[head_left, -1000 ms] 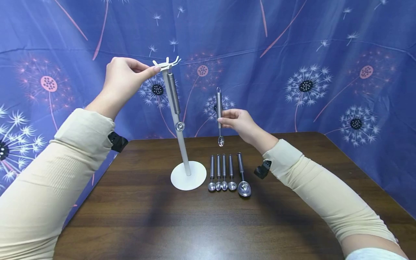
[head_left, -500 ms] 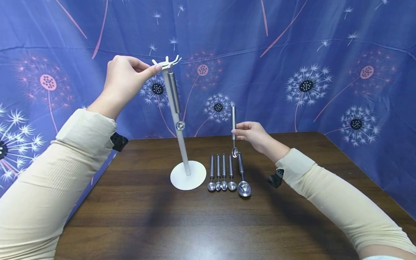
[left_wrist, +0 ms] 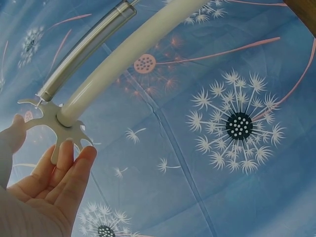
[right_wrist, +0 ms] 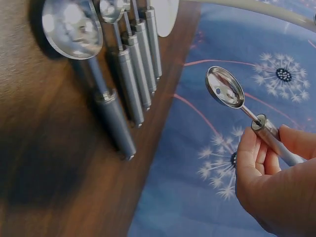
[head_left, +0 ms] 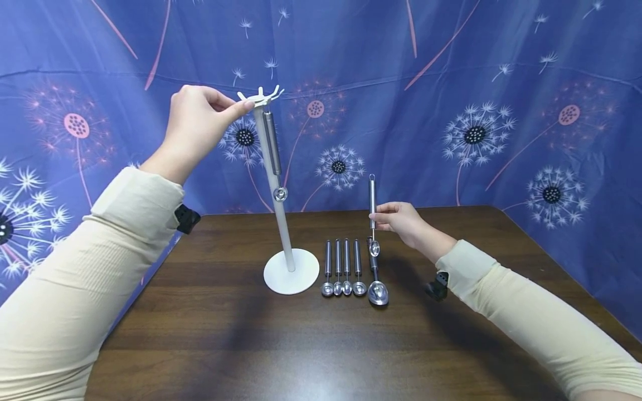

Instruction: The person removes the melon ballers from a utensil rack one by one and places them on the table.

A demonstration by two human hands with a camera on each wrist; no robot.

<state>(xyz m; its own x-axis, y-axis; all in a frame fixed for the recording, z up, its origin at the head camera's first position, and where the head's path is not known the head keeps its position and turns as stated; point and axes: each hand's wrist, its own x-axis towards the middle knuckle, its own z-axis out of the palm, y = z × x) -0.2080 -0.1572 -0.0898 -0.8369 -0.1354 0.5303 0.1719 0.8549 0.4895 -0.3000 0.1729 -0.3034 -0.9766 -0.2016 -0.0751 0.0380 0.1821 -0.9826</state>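
My left hand (head_left: 195, 125) pinches the edge of the white hooked top (left_wrist: 49, 118) of a stand (head_left: 282, 228). From one hook hangs a steel melon baller (head_left: 272, 145) with a small round bowl. My right hand (head_left: 403, 223) holds another melon baller (head_left: 373, 192) upright by its handle, bowl down. In the right wrist view, its oval bowl (right_wrist: 224, 88) shows a small hole. It is above the table, and in the head view its bowl overlaps the handle of a large scoop (head_left: 378, 293) lying there.
Several smaller steel scoops (head_left: 347, 267) lie in a row on the brown wooden table (head_left: 210, 334), left of the large scoop. The stand's round white base (head_left: 301, 281) is to their left. A blue dandelion-print curtain (head_left: 401, 139) hangs behind the table.
My right hand has moved right and down with the melon baller, away from the stand and over to the large scoop. My left hand keeps its grip on the stand's top.
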